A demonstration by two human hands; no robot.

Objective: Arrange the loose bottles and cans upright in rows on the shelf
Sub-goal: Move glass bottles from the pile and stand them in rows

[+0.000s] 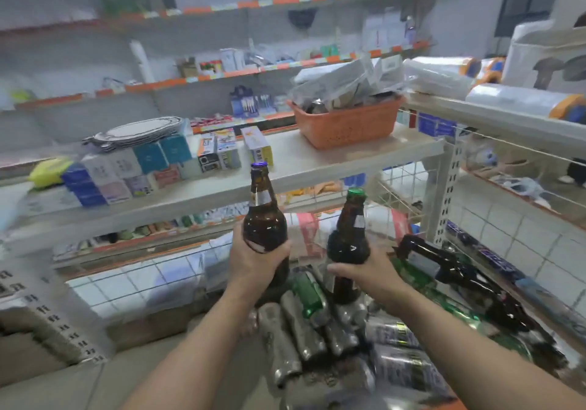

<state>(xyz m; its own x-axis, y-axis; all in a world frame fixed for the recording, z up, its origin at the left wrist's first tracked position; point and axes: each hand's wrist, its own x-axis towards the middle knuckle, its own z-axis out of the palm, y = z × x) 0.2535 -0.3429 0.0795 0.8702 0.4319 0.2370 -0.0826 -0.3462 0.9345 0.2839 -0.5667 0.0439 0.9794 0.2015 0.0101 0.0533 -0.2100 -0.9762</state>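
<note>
We have one brown bottle in each hand. Our left hand (257, 265) is wrapped round the belly of the blue-capped bottle (263, 219), and our right hand (372, 275) grips the green-capped bottle (348, 238) low on its body. Both bottles are upright, apart from each other, and lifted clear above the heap. Below them the loose cans (287, 340) lie on their sides, packed close together, with a green bottle (310, 295) across them and dark bottles (459, 275) lying down to the right. To do this step well, we should keep both bottles vertical and set them down one at a time, base flat, at the back corner first so the rows build forward. We should not stand them on rolling cans. The frame is smeared, so we cannot tell how much bare shelf is free behind the heap, and we may need to nudge cans aside first. The room is tight. The shelf board above (317, 170) sits close over the caps, the wire rail (152, 279) fences the left and back, and the slotted post (444, 194) stands near the right bottle. We think the safest path is low and straight in, with the necks kept under that board's front edge.
</note>
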